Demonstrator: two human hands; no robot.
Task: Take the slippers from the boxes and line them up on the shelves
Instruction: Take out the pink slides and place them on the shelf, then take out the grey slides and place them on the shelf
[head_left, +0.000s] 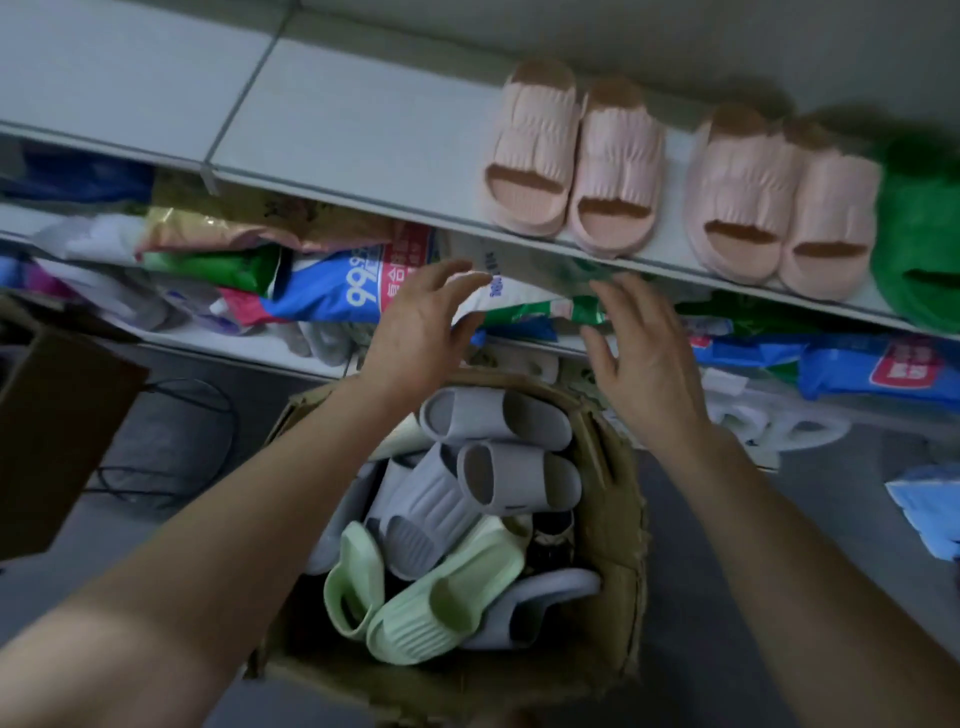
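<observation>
Box (618, 519) on grey floor (696, 597), below shelf (363, 130).

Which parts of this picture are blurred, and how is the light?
Head view: dim light; the pink slippers cast soft shadows on the shelf; the green slipper at the right edge and the packets below are blurred; the grey slippers in the box are sharper.

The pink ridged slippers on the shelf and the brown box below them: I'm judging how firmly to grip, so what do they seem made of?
The pink ridged slippers look like moulded foam or soft rubber, perhaps EVA: matte, one-piece, thick-soled, with pressed ridges. The brown box looks like corrugated cardboard, dull and worn: its rim is frayed and bent.
</observation>
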